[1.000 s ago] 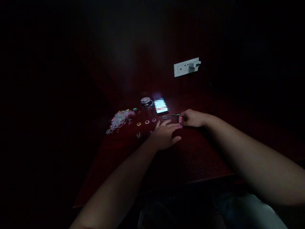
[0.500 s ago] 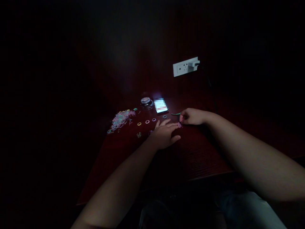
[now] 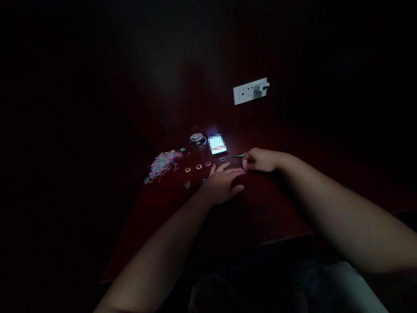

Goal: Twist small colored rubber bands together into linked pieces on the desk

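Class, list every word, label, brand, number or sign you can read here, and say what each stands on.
No text can be read in this view.
Phone: screen pixelated; nothing on it is legible.
Round lidded jar: the lid's markings are too small and blurred to read.
Wall socket plate: no readable brand or number.
Pile of small coloured bands: no lettering visible.

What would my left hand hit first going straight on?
Your left hand would probably meet the small pinkish bands at its fingertips first, then your right hand; depth is hard to judge.
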The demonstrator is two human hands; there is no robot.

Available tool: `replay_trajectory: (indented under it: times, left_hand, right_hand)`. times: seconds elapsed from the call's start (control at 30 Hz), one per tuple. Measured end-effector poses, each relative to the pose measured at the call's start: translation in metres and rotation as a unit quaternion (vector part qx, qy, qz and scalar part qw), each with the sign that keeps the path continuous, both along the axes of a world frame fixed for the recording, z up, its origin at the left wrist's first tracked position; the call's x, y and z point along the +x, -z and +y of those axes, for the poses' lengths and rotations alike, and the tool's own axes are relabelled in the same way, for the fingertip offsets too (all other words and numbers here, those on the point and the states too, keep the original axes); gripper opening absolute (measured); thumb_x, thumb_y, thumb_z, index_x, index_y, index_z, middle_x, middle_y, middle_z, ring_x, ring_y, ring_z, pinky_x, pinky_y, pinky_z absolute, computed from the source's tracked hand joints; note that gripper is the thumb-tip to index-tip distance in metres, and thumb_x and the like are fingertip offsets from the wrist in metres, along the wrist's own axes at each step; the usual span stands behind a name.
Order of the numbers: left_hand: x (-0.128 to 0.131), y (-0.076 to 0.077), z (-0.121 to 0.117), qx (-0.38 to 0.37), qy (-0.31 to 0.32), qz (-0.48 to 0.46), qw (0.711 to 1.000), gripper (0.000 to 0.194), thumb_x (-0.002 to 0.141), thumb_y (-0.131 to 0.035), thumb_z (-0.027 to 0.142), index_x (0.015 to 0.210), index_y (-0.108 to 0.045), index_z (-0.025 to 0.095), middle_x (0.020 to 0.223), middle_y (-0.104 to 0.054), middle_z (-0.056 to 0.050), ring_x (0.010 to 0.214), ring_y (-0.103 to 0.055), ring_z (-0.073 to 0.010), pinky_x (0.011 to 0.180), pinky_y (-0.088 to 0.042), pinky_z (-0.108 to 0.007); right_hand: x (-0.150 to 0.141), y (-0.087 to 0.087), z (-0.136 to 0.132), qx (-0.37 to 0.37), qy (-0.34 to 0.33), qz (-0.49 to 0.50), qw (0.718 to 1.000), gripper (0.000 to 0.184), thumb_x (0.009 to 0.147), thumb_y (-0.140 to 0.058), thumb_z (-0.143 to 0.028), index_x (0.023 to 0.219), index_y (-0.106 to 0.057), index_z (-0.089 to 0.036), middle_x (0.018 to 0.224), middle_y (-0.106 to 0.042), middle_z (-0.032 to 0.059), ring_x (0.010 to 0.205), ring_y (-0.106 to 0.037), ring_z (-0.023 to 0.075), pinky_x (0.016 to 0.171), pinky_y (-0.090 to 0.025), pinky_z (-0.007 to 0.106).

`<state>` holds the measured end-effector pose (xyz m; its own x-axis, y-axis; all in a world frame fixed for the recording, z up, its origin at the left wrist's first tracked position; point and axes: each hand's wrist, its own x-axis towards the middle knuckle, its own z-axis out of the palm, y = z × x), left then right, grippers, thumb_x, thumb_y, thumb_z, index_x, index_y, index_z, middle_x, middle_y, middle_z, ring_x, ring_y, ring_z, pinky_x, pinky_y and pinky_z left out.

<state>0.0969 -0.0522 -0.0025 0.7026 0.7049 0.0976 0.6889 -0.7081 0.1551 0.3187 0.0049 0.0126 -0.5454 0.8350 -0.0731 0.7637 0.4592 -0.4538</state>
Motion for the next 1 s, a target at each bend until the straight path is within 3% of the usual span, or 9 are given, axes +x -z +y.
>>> replay_trajectory:
  times: [0.4,0.53,1.0]
  left_hand:
    - [0.0,-0.002,-0.003,0.0,-0.002,0.003,1.0,0.052,0.09,-0.049,0.049,0.138,-0.048,0.029,0.148,-0.046,-0.001,0.145,-0.022,-0.0296,0.115,-0.013,-0.065]
    - [-0.001,-0.001,-0.003,0.005,0.003,0.001,1.0,0.051,0.091,-0.048,0.049,0.137,-0.048,0.028,0.147,-0.047,-0.001,0.145,-0.022,-0.0295,0.115,-0.013,-0.065]
    - [0.0,-0.003,-0.004,-0.005,-0.002,0.004,1.0,0.051,0.09,-0.05,0.048,0.138,-0.047,0.031,0.148,-0.046,-0.001,0.146,-0.02,-0.0292,0.116,-0.01,-0.064]
  right_hand:
    - [-0.004,0.002,0.001,0.038,0.036,0.03,0.998,0.013,0.08,-0.055,-0.023,0.088,-0.064,-0.018,0.086,-0.07,0.0055,0.075,-0.061,0.0172,0.071,-0.043,0.028]
    - [-0.002,0.0,0.0,0.013,0.048,0.013,0.999,0.013,0.075,-0.059,-0.022,0.086,-0.065,-0.018,0.082,-0.069,0.0049,0.071,-0.06,0.0167,0.067,-0.043,0.027]
    - [-0.01,0.001,-0.004,0.036,0.026,0.003,0.999,0.011,0.078,-0.058,-0.023,0.079,-0.069,-0.02,0.077,-0.071,0.0024,0.071,-0.062,0.0162,0.072,-0.042,0.027]
